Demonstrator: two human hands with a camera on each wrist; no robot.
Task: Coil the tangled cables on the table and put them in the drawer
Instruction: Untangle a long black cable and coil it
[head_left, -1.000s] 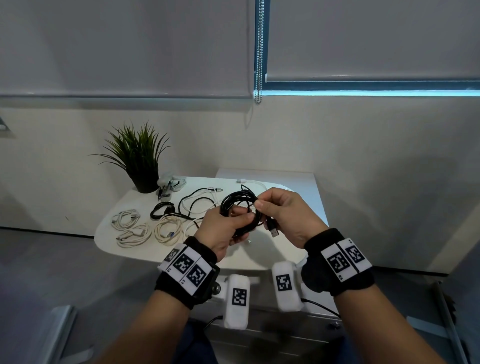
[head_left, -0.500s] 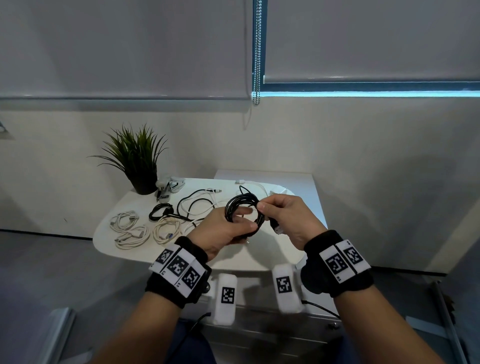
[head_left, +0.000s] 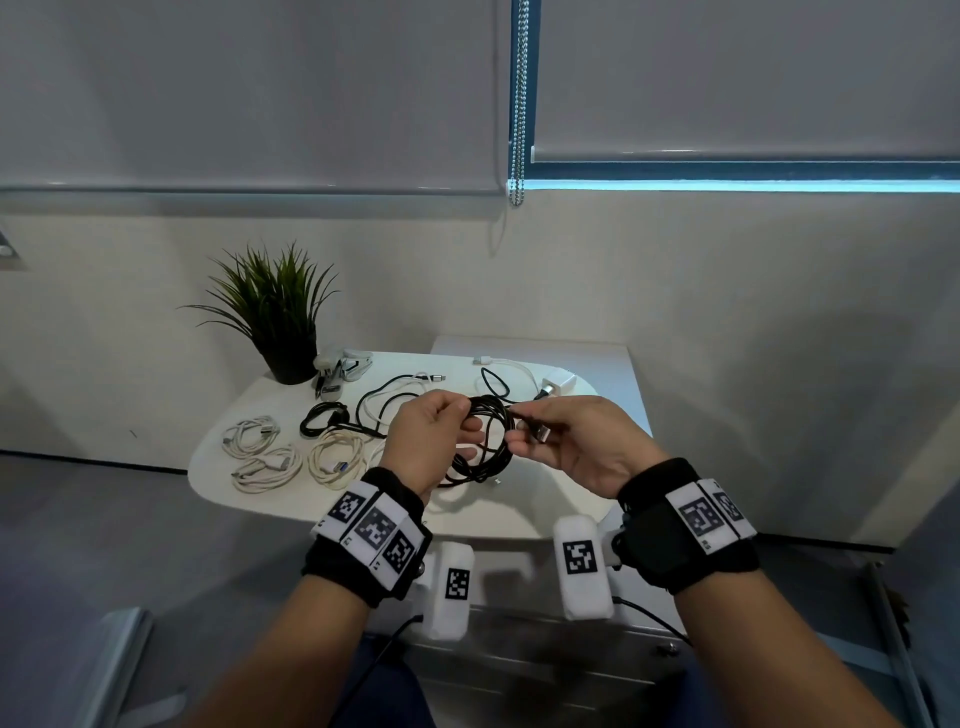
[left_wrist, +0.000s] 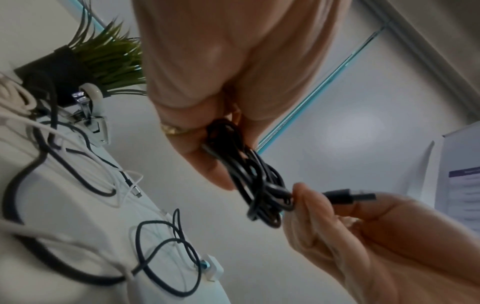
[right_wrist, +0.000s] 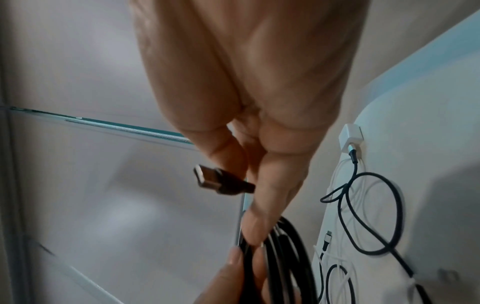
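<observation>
Both hands are up above the white table (head_left: 249, 483), and between them is a black USB cable (head_left: 480, 441) wound into a round coil. The left hand (head_left: 421, 441) has its fingers and thumb curled around the left side of the coil and grips the loops tight. A gold ring (left_wrist: 171, 129) sits on one finger of that hand. The right hand (head_left: 582, 441) pinches the cable's loose end — the thumb and fingers squeeze the wire right where it meets the coil, and the USB plug (left_wrist: 349, 197) sticks out past the fingers.

The coil hangs in the air and does not touch the table.

On the table lie more cables: three white coiled cables (head_left: 270, 452) on the left, a small black coil (head_left: 324, 418) behind them, and a loose black and white tangle (head_left: 395, 395) in the middle. A dark cable runs from a white charger block (head_left: 555, 385) — that one lies at the far right. A potted green plant (head_left: 275, 312) stands at the back left, with a stapler (head_left: 340, 366) just beside it.
</observation>
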